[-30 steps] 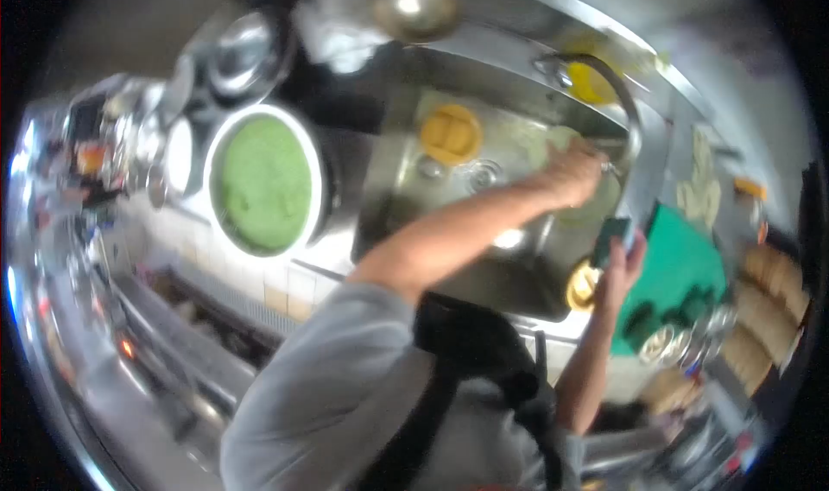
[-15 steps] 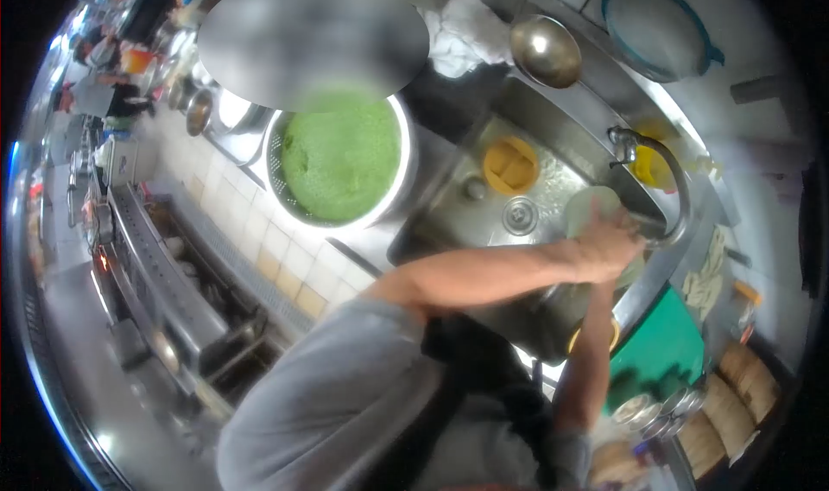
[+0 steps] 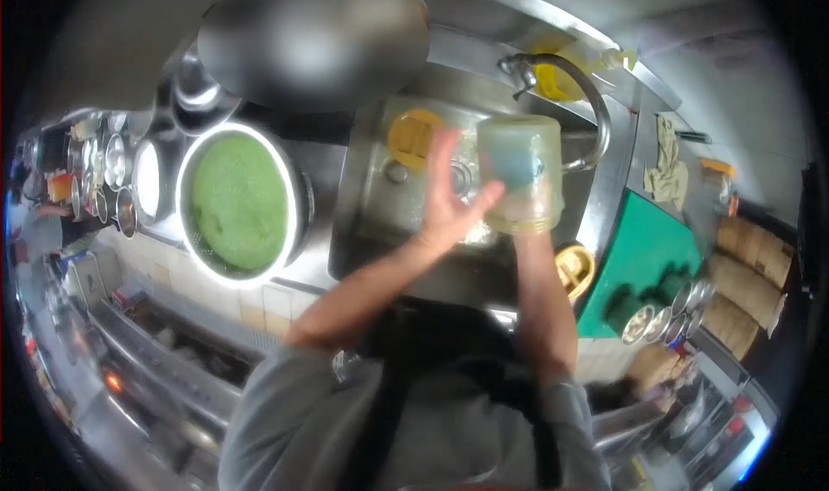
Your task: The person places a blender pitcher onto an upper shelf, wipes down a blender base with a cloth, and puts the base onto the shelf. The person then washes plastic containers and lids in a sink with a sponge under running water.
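Note:
A translucent pale container [image 3: 520, 145] is held over the sink [image 3: 341, 189], its threaded mouth towards me. My right hand [image 3: 521, 204] reaches inside it, seen blurred through the wall, around a dark blue-green sponge [image 3: 515, 168]. Just left of the container is my left hand [image 3: 451, 202], fingers raised and spread. Its thumb is by the container's side; whether it touches is unclear. A round orange lid [image 3: 413, 138] lies in the sink behind my left fingers. Another yellow lid-like piece [image 3: 575, 271] is at the sink's right front corner.
A curved faucet [image 3: 596, 111] arches over the sink's right side. Left of the sink stands a large perforated pot [image 3: 296, 202] of green contents. A green board [image 3: 635, 266] with small metal cups [image 3: 639, 324] lies to the right. A large blurred grey oval [image 3: 315, 42] covers the upper left.
The container has been lifted from near the faucet to above the sink's middle. My right hand has gone inside it with the sponge. My left hand has moved left and opened.

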`<action>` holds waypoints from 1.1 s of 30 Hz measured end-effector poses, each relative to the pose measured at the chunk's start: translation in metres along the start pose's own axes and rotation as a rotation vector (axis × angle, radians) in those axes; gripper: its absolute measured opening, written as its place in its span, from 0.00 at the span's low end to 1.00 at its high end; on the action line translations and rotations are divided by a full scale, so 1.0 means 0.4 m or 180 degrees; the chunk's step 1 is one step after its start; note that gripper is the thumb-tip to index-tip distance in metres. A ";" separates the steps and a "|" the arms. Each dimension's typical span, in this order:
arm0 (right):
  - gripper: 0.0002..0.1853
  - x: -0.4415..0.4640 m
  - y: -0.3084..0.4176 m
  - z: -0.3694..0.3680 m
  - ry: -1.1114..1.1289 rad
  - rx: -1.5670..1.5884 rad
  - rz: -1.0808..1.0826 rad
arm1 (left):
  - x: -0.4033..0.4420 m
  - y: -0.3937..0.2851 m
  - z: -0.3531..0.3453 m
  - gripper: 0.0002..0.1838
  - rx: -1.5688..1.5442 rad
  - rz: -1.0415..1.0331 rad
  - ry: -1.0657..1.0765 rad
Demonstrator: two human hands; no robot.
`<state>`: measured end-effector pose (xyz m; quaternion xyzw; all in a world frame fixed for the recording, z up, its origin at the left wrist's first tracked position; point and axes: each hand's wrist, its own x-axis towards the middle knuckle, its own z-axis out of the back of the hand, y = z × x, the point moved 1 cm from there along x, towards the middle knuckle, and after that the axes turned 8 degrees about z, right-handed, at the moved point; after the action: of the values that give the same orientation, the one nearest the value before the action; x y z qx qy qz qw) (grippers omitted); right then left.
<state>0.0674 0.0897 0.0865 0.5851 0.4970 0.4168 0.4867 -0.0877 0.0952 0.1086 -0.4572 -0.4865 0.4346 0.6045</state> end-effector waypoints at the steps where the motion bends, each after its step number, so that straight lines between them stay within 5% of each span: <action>1: 0.24 0.007 0.001 -0.004 0.0048 -0.0323 0.0161 | 0.013 0.024 -0.027 0.47 -0.0725 0.0933 -0.0330; 2: 0.22 0.009 -0.006 -0.010 -0.0288 0.2465 -0.0556 | 0.016 0.037 -0.050 0.50 -0.1436 0.1864 -0.0690; 3: 0.22 0.020 -0.015 -0.018 -0.0404 0.2651 -0.0609 | 0.046 -0.006 -0.049 0.50 -0.1405 0.1844 -0.0745; 5: 0.22 0.014 -0.023 -0.021 -0.0510 0.2304 -0.0607 | 0.107 -0.091 -0.044 0.53 -0.2050 0.2595 -0.0067; 9: 0.23 0.004 -0.007 0.011 -0.0452 0.1528 -0.0624 | 0.107 -0.152 -0.099 0.52 -0.2189 0.2237 -0.0414; 15: 0.24 0.003 -0.037 0.014 -0.0088 0.0399 -0.0345 | 0.050 0.006 -0.109 0.56 -0.2554 0.2079 -0.0393; 17: 0.24 -0.004 -0.040 0.003 0.0073 0.0148 -0.0265 | 0.030 0.081 -0.081 0.52 -0.3197 0.2129 0.0395; 18: 0.24 -0.010 -0.041 0.000 0.0125 0.0114 -0.0252 | 0.016 0.090 -0.059 0.43 -0.2525 0.2272 0.0754; 21: 0.27 -0.038 -0.043 0.012 -0.0297 0.1388 -0.0792 | -0.002 0.025 -0.049 0.48 -0.2709 0.2229 0.0270; 22: 0.27 -0.048 -0.038 0.017 -0.0264 0.1406 -0.0820 | -0.018 -0.028 -0.063 0.50 -0.2386 0.2405 -0.0315; 28: 0.32 -0.028 0.030 -0.043 -0.1708 0.1822 -0.1380 | 0.063 -0.112 -0.048 0.48 -0.2313 0.2084 -0.1076; 29: 0.36 -0.044 0.043 -0.048 -0.1003 0.1052 -0.1248 | 0.075 -0.102 -0.031 0.48 -0.2257 0.2044 -0.1217; 31: 0.33 -0.053 -0.003 0.052 0.0918 0.2816 -0.0859 | 0.079 -0.094 -0.020 0.46 -0.2867 0.2032 -0.0869; 33: 0.34 -0.049 -0.265 0.189 -0.0483 0.4330 -0.0492 | 0.026 -0.088 -0.032 0.47 -0.2834 0.2008 -0.0882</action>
<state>0.1190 0.0620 -0.0315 0.7510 0.6530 -0.0658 0.0730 -0.0706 0.0964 0.1435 -0.7302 -0.5375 0.4031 0.1244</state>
